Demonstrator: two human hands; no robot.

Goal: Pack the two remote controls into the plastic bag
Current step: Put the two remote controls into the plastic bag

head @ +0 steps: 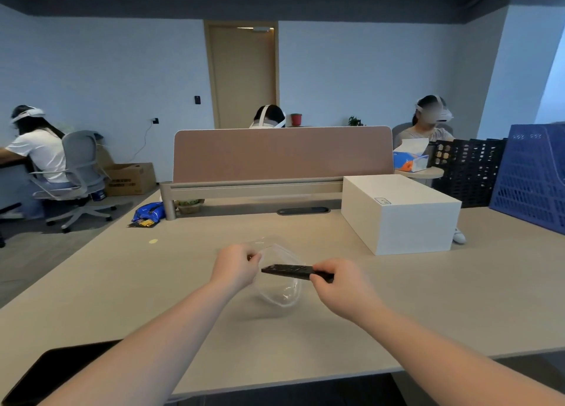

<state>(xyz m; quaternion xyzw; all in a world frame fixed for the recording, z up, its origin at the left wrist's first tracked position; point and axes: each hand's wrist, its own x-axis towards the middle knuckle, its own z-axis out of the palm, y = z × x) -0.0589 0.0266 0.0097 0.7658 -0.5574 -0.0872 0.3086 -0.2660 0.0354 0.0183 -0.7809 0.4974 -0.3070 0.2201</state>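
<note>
A clear plastic bag [282,286] hangs above the middle of the beige desk [153,289], its mouth pinched at the top left by my left hand [237,266]. My right hand [339,283] grips the right end of a black remote control [289,271], which lies level and points left. The remote's left part overlaps the bag's mouth; whether it is inside I cannot tell. Only this one remote shows.
A white box [400,214] stands at the right of the desk, with a blue mesh file rack [532,176] and black crates [467,167] beyond it. A brown divider panel [282,153] closes the far edge. A dark flat object [46,372] lies at the near left corner. Three people sit at desks beyond.
</note>
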